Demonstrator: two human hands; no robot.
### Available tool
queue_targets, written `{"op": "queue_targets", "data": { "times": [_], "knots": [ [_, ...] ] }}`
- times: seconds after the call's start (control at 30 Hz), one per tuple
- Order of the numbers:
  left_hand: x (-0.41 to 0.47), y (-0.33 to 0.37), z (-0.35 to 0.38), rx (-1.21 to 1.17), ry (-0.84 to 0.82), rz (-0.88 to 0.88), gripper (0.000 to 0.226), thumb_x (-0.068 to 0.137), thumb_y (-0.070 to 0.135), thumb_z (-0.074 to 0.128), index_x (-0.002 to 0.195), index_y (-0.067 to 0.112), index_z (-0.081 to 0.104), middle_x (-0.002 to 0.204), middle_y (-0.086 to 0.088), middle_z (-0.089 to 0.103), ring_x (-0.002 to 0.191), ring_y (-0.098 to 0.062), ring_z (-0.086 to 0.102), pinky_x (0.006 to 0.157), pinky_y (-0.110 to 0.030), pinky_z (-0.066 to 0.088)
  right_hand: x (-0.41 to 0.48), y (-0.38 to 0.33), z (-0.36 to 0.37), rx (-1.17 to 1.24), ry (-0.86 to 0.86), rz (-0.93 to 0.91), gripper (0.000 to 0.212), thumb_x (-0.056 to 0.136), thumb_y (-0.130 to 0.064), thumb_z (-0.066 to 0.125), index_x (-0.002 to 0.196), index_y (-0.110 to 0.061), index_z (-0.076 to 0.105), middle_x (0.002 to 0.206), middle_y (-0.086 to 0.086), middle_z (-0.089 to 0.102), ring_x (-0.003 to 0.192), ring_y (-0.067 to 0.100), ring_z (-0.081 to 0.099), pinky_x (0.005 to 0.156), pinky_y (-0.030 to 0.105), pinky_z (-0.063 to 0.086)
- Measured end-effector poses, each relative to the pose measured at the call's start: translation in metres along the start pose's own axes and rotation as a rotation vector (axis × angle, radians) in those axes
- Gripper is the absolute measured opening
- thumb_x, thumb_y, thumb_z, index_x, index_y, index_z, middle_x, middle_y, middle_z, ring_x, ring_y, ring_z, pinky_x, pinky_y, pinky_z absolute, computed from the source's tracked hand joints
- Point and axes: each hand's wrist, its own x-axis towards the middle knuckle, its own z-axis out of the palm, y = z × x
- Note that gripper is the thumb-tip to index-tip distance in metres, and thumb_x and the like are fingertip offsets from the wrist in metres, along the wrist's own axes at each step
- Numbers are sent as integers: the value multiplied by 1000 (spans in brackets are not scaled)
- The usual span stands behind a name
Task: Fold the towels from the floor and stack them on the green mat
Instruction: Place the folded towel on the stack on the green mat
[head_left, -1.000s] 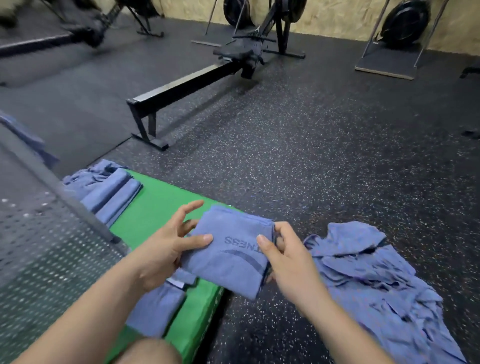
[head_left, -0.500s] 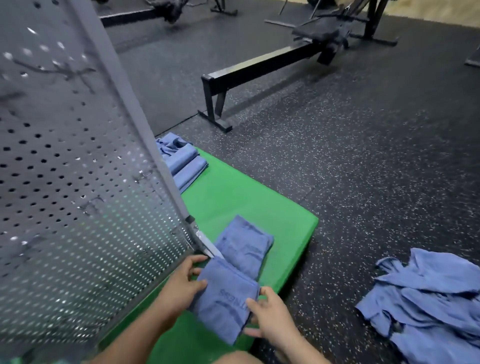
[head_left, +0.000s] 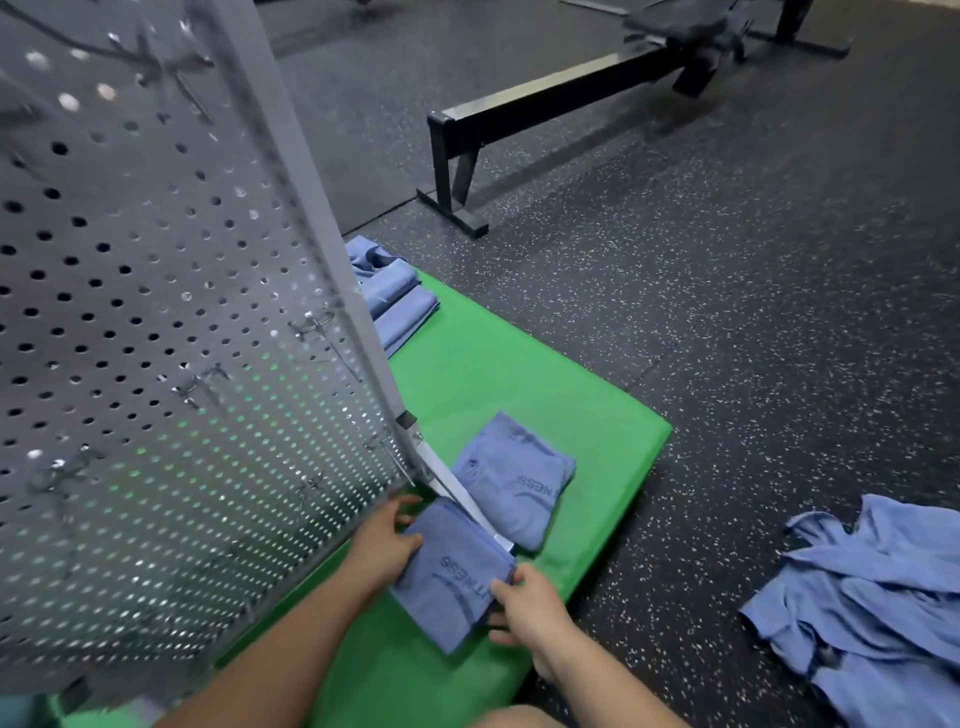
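green mat (head_left: 493, 374), left hand (head_left: 382, 545) and right hand (head_left: 524, 603) fingers clamped on folded towel (head_left: 447, 577)

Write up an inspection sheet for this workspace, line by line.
Surface: green mat on speckled rubber floor.
Job's things: folded towel held low at the mat's near end; second folded towel lying beside it; more folded towels at the far end; unfolded towel pile on the floor, right.
Clutter: perforated metal panel over the mat's left side, its foot bar between the two near towels.
Grips: left hand holds the folded towel's left edge; right hand pinches its right edge.
Cables: nothing seen.
Surroundings: rowing machine beyond.
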Motion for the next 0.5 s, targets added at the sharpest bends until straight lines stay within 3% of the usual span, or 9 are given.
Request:
{"op": "queue_targets", "data": {
  "times": [0.1, 0.17, 0.27, 0.4, 0.5],
  "knots": [
    [2, -5, 2, 36, 32, -16, 53, 92, 0, 73, 142, 16, 62, 129, -7, 73, 107, -18, 68, 97, -32, 57, 6, 5, 1, -20, 44, 38, 15, 108, -15, 55, 95, -17, 50, 87, 9, 68, 61, 18, 65, 59, 34, 56],
    [-2, 0, 1, 67, 55, -12, 52, 94, 1, 72, 142, 16, 62, 132, -8, 72, 107, -18, 64, 99, -28, 50, 10, 4, 2, -28, 62, 25, 17, 106, -13, 56, 90, -16, 49, 83, 9, 65, 57, 17, 63, 60, 36, 55],
    [-7, 11, 0, 115, 73, 28, 43, 95, 2, 70, 135, 18, 65, 127, 2, 71, 111, -19, 66, 102, -33, 51, 7, -3, 0, -63, 33, -2, 18, 107, -18, 59, 92, -15, 50, 89, 11, 69, 61, 18, 68, 53, 33, 56],
    [-19, 36, -1, 346, 156, 226, 22, 86, 17, 76, 98, 31, 64, 98, 14, 65, 91, -13, 66, 81, -33, 54, 5, 0, -17, -87, -13, -50, 17, 106, -17, 59, 92, -17, 50, 70, 7, 58, 47, 16, 50, 45, 27, 41],
    [-33, 58, 11, 446, 152, 408, 13, 92, 30, 71, 92, 33, 58, 89, 15, 59, 80, -5, 59, 74, -37, 54, 9, 6, -38, -106, 22, -82, 18, 104, -11, 58, 88, -16, 51, 65, 7, 57, 44, 15, 47, 43, 23, 36]
  ]
}}
